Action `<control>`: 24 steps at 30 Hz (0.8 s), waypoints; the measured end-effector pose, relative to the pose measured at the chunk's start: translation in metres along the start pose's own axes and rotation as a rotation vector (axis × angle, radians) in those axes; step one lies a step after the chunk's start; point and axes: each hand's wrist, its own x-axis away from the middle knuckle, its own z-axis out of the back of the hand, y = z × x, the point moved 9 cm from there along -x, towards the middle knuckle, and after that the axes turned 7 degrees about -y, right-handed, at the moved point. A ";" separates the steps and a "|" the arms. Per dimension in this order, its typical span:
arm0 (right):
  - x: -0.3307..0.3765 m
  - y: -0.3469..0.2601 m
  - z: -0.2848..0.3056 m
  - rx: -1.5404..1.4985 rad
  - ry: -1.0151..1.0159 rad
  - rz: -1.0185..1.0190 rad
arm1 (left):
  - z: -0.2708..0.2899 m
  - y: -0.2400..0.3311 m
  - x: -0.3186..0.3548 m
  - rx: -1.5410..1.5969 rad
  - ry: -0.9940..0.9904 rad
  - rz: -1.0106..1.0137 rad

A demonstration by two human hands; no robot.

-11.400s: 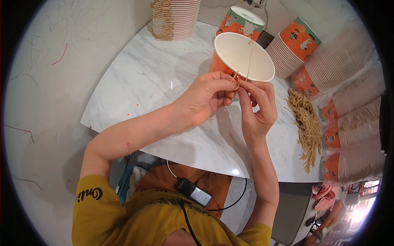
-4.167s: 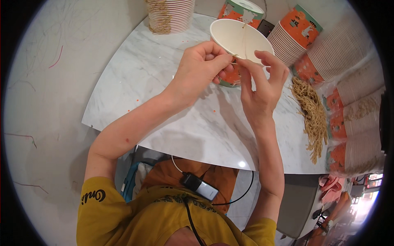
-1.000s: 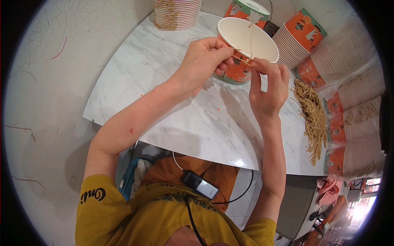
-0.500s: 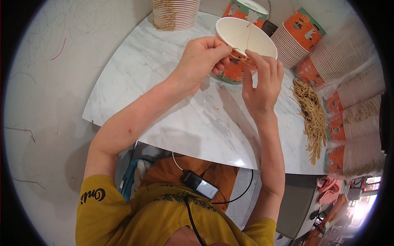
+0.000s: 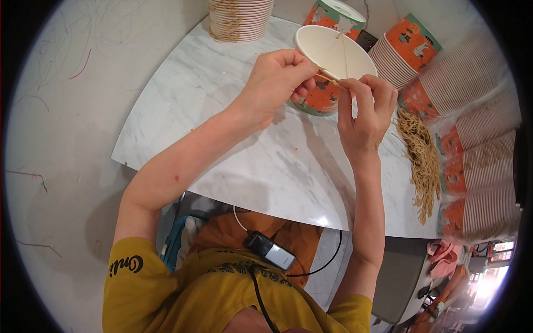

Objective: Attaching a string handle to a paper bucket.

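Observation:
A paper tub (image 5: 322, 99) with an orange-and-green printed outside and white inside stands tilted on the marble-patterned table. Thin tan cord (image 5: 327, 77) runs along its near rim, and one strand crosses the opening to the far wall. My left hand (image 5: 282, 79) is closed at the rim's left side, pinching the cord between thumb and forefinger. To the right of it, my right hand (image 5: 367, 114) pinches the cord too, thumb and fingertips together by the rim. A short taut stretch shows between both hands. The exact knot or loop is too small to make out.
A bundle of tan cords (image 5: 419, 164) lies on the table to the right. Stacked tubs (image 5: 394, 58) stand behind it, and more stacks in clear plastic (image 5: 472, 155) line the right edge. Another stack (image 5: 241, 21) is at the far left. A cabled device (image 5: 270, 250) rests near my lap.
My right hand has moved a little right and down, drawing the cord tighter, and its fingertips have closed together. The left hand stays almost in place at the rim.

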 end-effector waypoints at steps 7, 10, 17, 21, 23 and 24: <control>0.002 -0.002 -0.001 -0.033 -0.023 0.019 | 0.002 -0.003 -0.001 -0.007 0.017 0.007; 0.002 -0.002 -0.001 -0.032 -0.046 0.019 | 0.001 -0.005 -0.001 -0.009 -0.002 0.022; 0.002 0.000 -0.003 -0.034 -0.130 0.020 | 0.002 -0.005 -0.001 -0.012 0.015 0.023; 0.000 -0.005 -0.004 -0.004 -0.200 0.028 | -0.001 -0.007 -0.001 -0.003 -0.014 0.015; 0.000 -0.005 -0.005 0.002 -0.198 0.025 | -0.001 -0.007 -0.001 -0.003 -0.018 0.016; 0.001 -0.004 -0.006 0.008 -0.197 0.023 | -0.001 -0.007 -0.001 -0.004 -0.018 0.013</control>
